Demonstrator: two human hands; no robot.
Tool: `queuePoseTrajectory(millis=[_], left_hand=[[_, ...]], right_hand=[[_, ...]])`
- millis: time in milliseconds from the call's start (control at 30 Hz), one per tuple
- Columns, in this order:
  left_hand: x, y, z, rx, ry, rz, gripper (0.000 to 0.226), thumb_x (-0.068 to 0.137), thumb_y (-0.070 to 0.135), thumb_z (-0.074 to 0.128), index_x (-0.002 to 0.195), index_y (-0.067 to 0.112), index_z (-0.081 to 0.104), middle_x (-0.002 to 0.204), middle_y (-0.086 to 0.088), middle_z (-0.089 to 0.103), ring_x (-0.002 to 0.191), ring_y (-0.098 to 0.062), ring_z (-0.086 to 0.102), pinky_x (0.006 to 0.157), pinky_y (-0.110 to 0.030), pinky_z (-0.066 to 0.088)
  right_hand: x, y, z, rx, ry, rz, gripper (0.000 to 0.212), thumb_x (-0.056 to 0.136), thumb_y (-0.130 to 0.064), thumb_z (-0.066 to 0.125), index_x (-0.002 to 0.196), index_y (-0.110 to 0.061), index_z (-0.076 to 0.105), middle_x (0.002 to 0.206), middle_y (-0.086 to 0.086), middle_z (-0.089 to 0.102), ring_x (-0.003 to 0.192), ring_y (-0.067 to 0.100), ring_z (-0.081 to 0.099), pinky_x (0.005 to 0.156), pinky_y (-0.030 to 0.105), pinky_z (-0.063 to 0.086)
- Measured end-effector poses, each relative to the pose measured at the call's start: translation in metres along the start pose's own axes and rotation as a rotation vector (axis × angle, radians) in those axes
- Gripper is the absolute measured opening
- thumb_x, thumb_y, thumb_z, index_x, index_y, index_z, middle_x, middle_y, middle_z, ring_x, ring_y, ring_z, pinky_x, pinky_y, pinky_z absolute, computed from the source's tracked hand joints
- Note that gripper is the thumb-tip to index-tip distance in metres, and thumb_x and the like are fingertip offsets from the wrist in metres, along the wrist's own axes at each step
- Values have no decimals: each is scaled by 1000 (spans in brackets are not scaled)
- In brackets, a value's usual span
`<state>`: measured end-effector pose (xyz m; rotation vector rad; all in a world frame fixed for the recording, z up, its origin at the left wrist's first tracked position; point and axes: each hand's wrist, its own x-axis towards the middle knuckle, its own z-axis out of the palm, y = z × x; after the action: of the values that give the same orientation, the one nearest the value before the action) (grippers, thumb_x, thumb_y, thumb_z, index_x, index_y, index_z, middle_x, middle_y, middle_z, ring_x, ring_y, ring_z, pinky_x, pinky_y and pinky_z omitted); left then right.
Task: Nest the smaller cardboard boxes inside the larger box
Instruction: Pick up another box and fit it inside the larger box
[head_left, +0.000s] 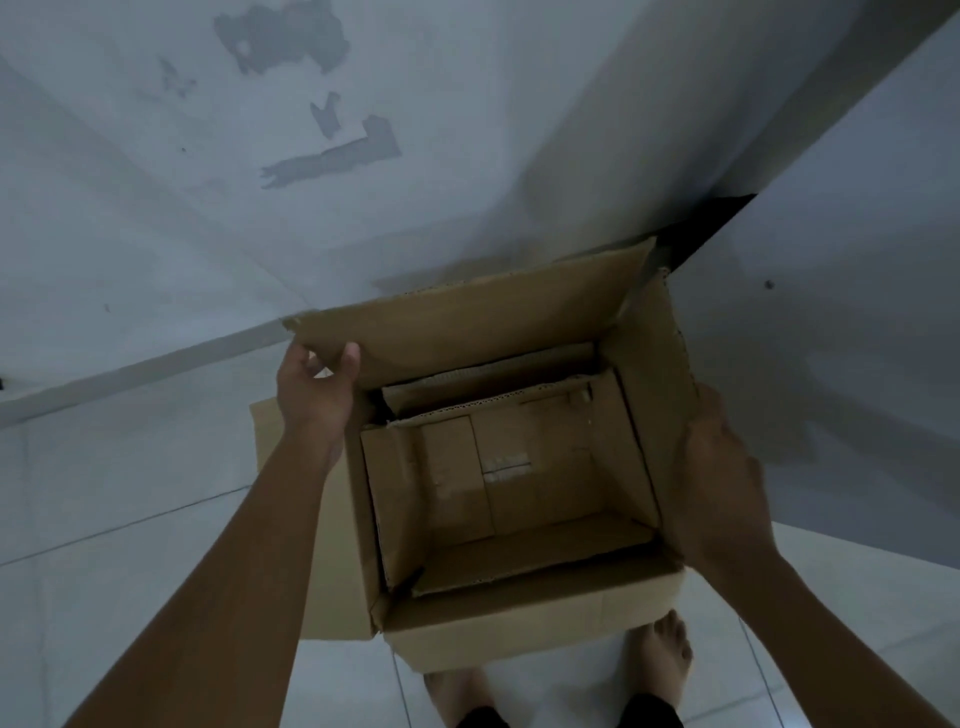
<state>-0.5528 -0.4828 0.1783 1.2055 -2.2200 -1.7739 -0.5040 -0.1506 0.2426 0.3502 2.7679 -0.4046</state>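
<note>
A large brown cardboard box (540, 618) stands open on the floor in front of me. Inside it sits a smaller open cardboard box (519, 483), and another cardboard edge shows behind that one. My left hand (317, 389) pinches the left corner of the large box's far flap (467, 322), which stands raised. My right hand (722, 483) grips the right flap (660, 374), fingers wrapped over its outer side. The left flap (311, 519) lies folded outward under my left forearm.
The box stands in a corner: a pale wall (260, 156) with patched paint behind it and another wall (857, 312) to the right. White floor tiles (130, 493) spread to the left. My bare feet (670, 654) are just below the box's near side.
</note>
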Motion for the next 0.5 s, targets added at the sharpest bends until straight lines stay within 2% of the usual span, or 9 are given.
queuePoseTrajectory(millis=[100,167,267,333,400,500], left_hand=[[9,11,14,-35,0,-14,30,80,28,77,105,40,68,118,2,70,112,-21,65,96,-55,52],[17,18,27,-63,0,-6,29,82,23,76,107,36,68,118,2,70,111,-20,65,97,-54,51],[27,29,51,-115,-2,12,20,84,16,73,95,32,67,114,-3,72,107,-22,67,97,-49,52],[34,36,66,-135,7,19,16,85,13,72,94,24,65,111,-8,72,101,-22,67,91,-42,52],[40,45,80,-145,-4,25,17,86,11,72,102,17,66,113,-10,71,101,-22,67,90,-38,53],[48,55,101,-91,-17,13,20,82,18,76,102,18,70,106,-3,73,101,-22,69,94,-46,55]], right_hand=[[11,12,-9,37,23,17,65,88,-2,63,142,-9,29,113,18,61,91,35,65,78,44,55],[23,18,-15,52,64,16,54,92,-4,57,139,-6,32,105,18,61,85,33,64,73,42,55],[46,24,-23,82,121,24,44,98,-7,44,141,-7,31,95,12,58,78,28,62,67,38,51],[63,30,-28,90,159,14,43,100,-7,37,143,-6,30,99,16,61,82,32,63,68,40,50],[81,37,-32,67,177,-30,46,100,-5,36,145,-3,29,101,23,62,84,39,63,65,38,45],[111,43,-41,-57,168,-20,41,100,-4,38,141,2,36,110,30,61,95,45,62,73,43,47]])
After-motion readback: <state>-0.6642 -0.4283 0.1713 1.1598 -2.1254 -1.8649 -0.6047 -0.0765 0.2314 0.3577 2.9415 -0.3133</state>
